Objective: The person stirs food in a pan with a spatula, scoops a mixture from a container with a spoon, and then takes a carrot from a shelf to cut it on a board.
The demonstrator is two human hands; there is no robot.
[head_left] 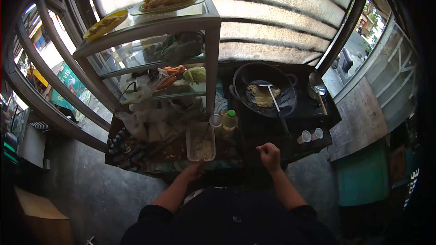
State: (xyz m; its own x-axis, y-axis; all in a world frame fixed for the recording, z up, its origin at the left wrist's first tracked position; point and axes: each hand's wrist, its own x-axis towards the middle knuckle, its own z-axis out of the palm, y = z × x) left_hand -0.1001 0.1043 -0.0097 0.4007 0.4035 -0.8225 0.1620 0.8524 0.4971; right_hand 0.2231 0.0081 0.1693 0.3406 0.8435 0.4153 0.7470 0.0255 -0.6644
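Note:
My left hand (195, 170) is at the front end of a clear plastic container (187, 140), with its fingertips close to the rim; shadow hides how the fingers lie. Pale batter (204, 149) covers the container's bottom, and a utensil handle (206, 131) leans inside. My right hand (270, 156) hangs over the dark front part of the counter, fingers curled together in a pinch; what they hold, if anything, is hidden. Beyond it, a black wok (239, 102) holds a yellowish frying mass (261, 94), with a long-handled spatula (274, 97) resting across it.
A green-capped oil bottle (230, 121) stands beside a small clear cup (215, 120). Two plastic cups (310, 136) are at right. A glass display case (213, 63) with vegetables rises at left, a plate of fried food (167, 1) on top. A ladle (315, 80) lies right of the wok.

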